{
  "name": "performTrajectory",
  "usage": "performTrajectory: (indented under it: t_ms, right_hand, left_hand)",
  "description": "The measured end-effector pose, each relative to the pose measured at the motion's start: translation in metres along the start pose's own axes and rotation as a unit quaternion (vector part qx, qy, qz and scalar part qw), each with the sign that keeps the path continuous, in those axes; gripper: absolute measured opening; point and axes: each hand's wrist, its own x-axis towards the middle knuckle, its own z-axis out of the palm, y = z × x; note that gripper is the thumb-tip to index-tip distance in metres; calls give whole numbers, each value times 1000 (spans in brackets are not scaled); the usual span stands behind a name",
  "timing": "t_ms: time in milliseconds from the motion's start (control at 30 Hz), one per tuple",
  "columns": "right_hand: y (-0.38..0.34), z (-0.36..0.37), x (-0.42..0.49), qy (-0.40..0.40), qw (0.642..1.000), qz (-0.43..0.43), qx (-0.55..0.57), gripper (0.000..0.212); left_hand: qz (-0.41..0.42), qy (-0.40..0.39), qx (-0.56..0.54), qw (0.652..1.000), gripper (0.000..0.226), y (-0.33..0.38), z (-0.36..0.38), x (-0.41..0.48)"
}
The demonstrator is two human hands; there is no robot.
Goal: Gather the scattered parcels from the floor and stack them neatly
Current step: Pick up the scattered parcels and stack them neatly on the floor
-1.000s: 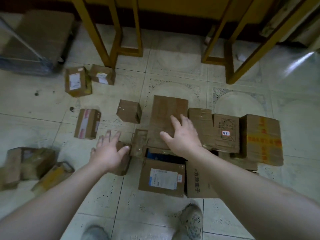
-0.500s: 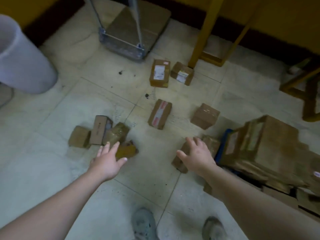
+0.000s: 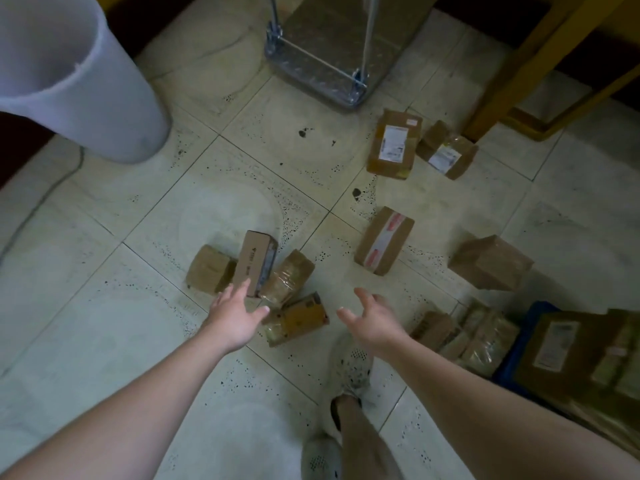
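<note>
Hands (image 3: 232,315) (image 3: 372,318) outstretched, fingers spread, above small parcels (image 3: 256,263)

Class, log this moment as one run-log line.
left hand: open, by small brown cardboard parcels | right hand: open, empty | parcel stack: right

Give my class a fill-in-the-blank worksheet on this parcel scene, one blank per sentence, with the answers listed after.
1. The left hand and the right hand both hold ____.
2. The cluster of small parcels nearest the left hand numbers ____.
3. The taped parcel bears a strip of white and ____ tape.
4. The parcels lie on a ____ floor.
Answers: nothing; four; red; tiled.
</note>
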Motion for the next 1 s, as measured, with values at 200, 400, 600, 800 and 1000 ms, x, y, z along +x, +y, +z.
performTrajectory:
  t_ms: [200,400,600,800,1000]
  right_hand:
    - [-27,6,82,-40,998,24,52,68]
    - [-42,45,167,-55,987,58,137,64]
    - [-36,117,234,-72,951,152,260,72]
    - [-54,159,229,-71,900,208,377,29]
    - [-80,138,154,-21,902,202,380,55]
  left_hand:
    - [-15,-36,-23,999,72,16,-1,70]
    - [1,-58,-87,995,68,24,25,158]
    - [-30,-122,-69,990,61,5,73,243]
    - [-49,-163,-94,981,48,-22,82,252]
    - [-55,-221,-87,970,43,-27,34,188]
